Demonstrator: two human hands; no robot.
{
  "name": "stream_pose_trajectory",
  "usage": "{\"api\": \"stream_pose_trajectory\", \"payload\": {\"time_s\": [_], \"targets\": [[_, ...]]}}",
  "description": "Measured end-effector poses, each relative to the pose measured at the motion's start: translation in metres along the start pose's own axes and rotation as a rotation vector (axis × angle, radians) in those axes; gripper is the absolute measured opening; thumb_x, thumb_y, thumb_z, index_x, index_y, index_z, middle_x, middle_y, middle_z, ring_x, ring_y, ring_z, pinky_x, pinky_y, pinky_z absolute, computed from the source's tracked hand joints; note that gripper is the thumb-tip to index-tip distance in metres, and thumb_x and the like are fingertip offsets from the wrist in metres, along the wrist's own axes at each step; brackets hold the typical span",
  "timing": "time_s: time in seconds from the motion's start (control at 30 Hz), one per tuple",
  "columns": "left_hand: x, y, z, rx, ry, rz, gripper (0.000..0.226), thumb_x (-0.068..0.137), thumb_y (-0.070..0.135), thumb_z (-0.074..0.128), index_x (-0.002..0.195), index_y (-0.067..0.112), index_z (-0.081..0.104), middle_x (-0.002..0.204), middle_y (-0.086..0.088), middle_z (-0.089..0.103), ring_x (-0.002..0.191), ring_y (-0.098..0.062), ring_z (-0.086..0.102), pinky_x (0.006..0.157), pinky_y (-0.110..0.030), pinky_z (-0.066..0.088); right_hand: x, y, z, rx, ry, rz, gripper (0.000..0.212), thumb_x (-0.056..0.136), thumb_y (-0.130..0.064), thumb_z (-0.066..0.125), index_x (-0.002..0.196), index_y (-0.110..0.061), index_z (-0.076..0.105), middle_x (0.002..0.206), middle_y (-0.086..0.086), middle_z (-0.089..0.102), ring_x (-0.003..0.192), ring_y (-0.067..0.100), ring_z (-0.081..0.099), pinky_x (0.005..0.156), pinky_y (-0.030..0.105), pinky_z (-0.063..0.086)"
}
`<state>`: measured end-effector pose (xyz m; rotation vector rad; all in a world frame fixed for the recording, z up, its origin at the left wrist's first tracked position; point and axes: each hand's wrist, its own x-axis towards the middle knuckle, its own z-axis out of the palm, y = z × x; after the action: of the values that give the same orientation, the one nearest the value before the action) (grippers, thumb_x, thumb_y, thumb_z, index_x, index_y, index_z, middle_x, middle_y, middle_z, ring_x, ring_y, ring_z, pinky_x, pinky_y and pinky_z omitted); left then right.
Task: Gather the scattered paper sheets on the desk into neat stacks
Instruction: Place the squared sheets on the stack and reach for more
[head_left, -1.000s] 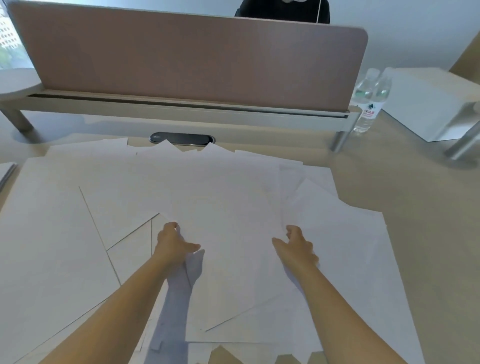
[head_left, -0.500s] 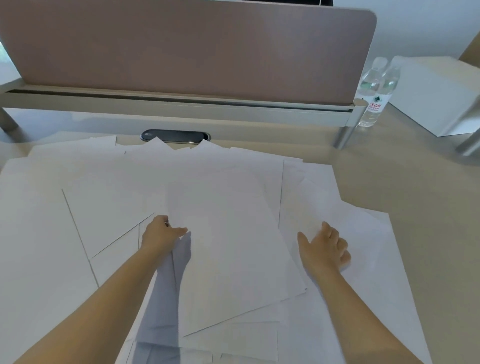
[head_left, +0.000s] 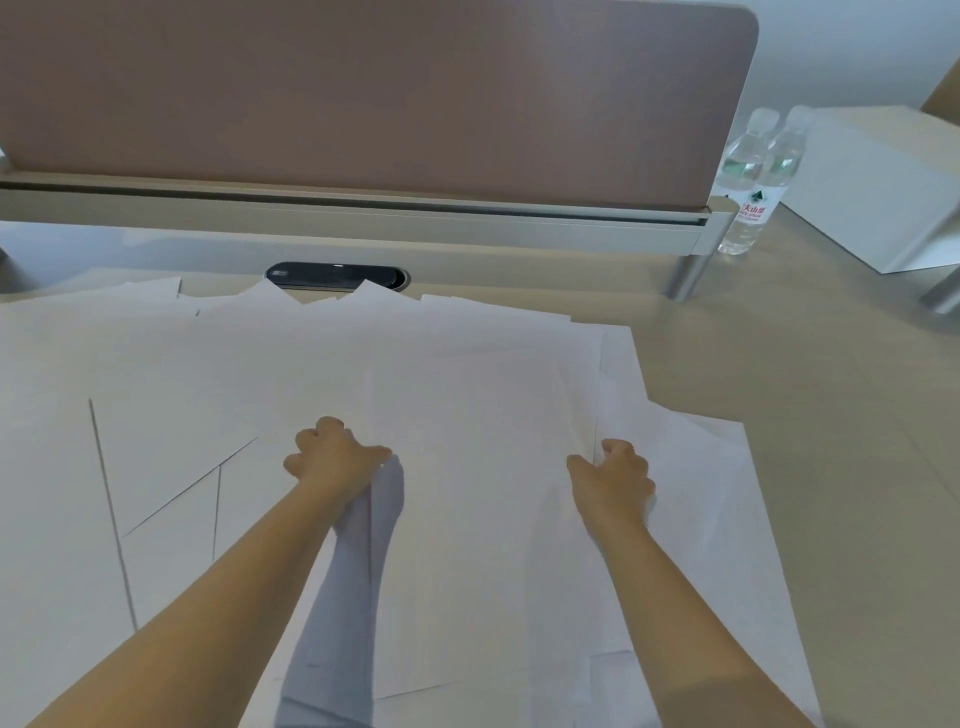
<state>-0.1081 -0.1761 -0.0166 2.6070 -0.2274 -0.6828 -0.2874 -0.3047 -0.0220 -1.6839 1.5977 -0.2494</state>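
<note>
Both bare hands reach forward from the bottom edge and grasp one white paper sheet (head_left: 467, 467) by its opposite long edges. At the sheet's left edge, the left hand (head_left: 332, 457) has its fingers curled and thumb pressed toward the paper, and its forearm casts a bluish shadow below. On the sheet's right edge, the right hand (head_left: 613, 478) closes its fingers over the paper.

Behind everything stands a wide, dusty-pink fabric divider panel with a rounded corner (head_left: 363, 93), set on a pale metal rail with cylindrical silver legs. The light beige bench (head_left: 805, 389) stretches below it. Scattered white paper sheets (head_left: 130, 389) cover most of the bench's left and centre, overlapping at many angles, with the held sheet lying on top of them near the middle. More sheets fan out under the right hand toward the bench's right side.

A large white box (head_left: 872, 182) sits at the far right. Just beside it stand two clear plastic water bottles (head_left: 753, 176), touching each other. A small black oval cable port (head_left: 337, 275) lies beneath the rail, partly covered by paper corners.
</note>
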Motion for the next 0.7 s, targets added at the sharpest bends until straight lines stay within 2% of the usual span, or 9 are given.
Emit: {"api": "stream_pose_trajectory", "payload": {"time_s": [0.07, 0.13, 0.2, 0.27, 0.33, 0.4, 0.47, 0.53, 0.7], "targets": [[-0.002, 0.006, 0.006, -0.059, -0.053, -0.02, 0.069, 0.083, 0.031, 0.065, 0.135, 0.002, 0.03, 0.137, -0.019, 0.031, 0.125, -0.038, 0.036, 0.101, -0.041, 0.035, -0.001, -0.007, 0.005, 0.13, -0.071, 0.028, 0.062, 0.086, -0.017, 0.055, 0.14, -0.005, 0.028, 0.142, 0.013, 0.035, 0.124, 0.031, 0.043, 0.093, 0.031, 0.041], [-0.004, 0.009, 0.014, -0.127, -0.093, -0.035, 0.068, 0.08, 0.029, 0.068, 0.131, -0.001, 0.033, 0.134, -0.019, 0.033, 0.121, -0.04, 0.041, 0.099, -0.043, 0.04, -0.003, -0.009, 0.011, 0.145, -0.121, 0.055, 0.067, 0.087, -0.013, 0.055, 0.143, -0.003, 0.021, 0.144, 0.013, 0.031, 0.12, 0.03, 0.046, 0.077, 0.026, 0.039], [-0.004, 0.007, 0.015, -0.204, -0.124, -0.042, 0.064, 0.079, 0.022, 0.071, 0.126, -0.005, 0.037, 0.132, -0.021, 0.037, 0.114, -0.039, 0.05, 0.09, -0.041, 0.045, -0.003, -0.006, 0.013, 0.077, -0.113, 0.054, 0.064, 0.087, -0.009, 0.054, 0.142, -0.002, 0.021, 0.142, 0.013, 0.034, 0.113, 0.031, 0.052, 0.072, 0.026, 0.039], [-0.001, 0.001, 0.014, -0.212, -0.144, 0.015, 0.048, 0.079, 0.016, 0.07, 0.113, -0.007, 0.045, 0.124, -0.022, 0.049, 0.102, -0.036, 0.056, 0.082, -0.039, 0.047, -0.001, 0.002, 0.013, 0.018, -0.086, 0.053, 0.059, 0.086, -0.003, 0.051, 0.139, -0.002, 0.024, 0.137, 0.014, 0.042, 0.109, 0.032, 0.055, 0.07, 0.027, 0.041], [-0.004, -0.004, 0.014, -0.116, -0.144, 0.135, 0.026, 0.08, 0.017, 0.065, 0.097, 0.002, 0.052, 0.109, -0.016, 0.06, 0.095, -0.031, 0.057, 0.078, -0.037, 0.046, 0.0, 0.009, 0.011, -0.043, -0.065, 0.047, 0.055, 0.085, 0.0, 0.048, 0.136, -0.004, 0.028, 0.131, 0.012, 0.048, 0.109, 0.032, 0.056, 0.076, 0.031, 0.047], [-0.011, -0.007, 0.015, 0.124, -0.088, 0.224, 0.014, 0.082, 0.025, 0.06, 0.088, 0.014, 0.052, 0.101, -0.006, 0.057, 0.101, -0.028, 0.054, 0.078, -0.034, 0.041, -0.001, 0.015, 0.006, -0.163, -0.031, 0.017, 0.048, 0.085, -0.004, 0.049, 0.131, -0.007, 0.035, 0.128, 0.01, 0.052, 0.113, 0.03, 0.053, 0.092, 0.037, 0.046], [-0.017, -0.007, 0.018, 0.303, -0.014, 0.291, 0.025, 0.082, 0.032, 0.059, 0.102, 0.018, 0.054, 0.112, -0.003, 0.049, 0.115, -0.027, 0.046, 0.086, -0.035, 0.037, 0.001, 0.02, 0.0, -0.238, 0.003, 0.005, 0.046, 0.085, -0.012, 0.053, 0.129, -0.01, 0.04, 0.127, 0.007, 0.052, 0.118, 0.029, 0.048, 0.1, 0.039, 0.041], [-0.017, -0.003, 0.022, 0.311, -0.032, 0.32, 0.04, 0.082, 0.034, 0.06, 0.116, 0.015, 0.05, 0.122, -0.005, 0.045, 0.12, -0.029, 0.042, 0.09, -0.035, 0.037, 0.005, 0.024, -0.008, -0.255, 0.02, 0.013, 0.049, 0.084, -0.018, 0.055, 0.13, -0.012, 0.041, 0.129, 0.007, 0.05, 0.121, 0.028, 0.045, 0.102, 0.039, 0.038], [-0.011, 0.003, 0.027, 0.188, -0.086, 0.298, 0.033, 0.082, 0.024, 0.062, 0.107, 0.007, 0.049, 0.106, -0.011, 0.048, 0.114, -0.033, 0.044, 0.077, -0.03, 0.032, 0.001, 0.035, -0.026, -0.22, 0.098, 0.127, 0.067, 0.084, -0.025, 0.057, 0.141, -0.015, 0.025, 0.15, 0.008, 0.016, 0.137, 0.029, 0.02, 0.11, 0.04, 0.021]]}}
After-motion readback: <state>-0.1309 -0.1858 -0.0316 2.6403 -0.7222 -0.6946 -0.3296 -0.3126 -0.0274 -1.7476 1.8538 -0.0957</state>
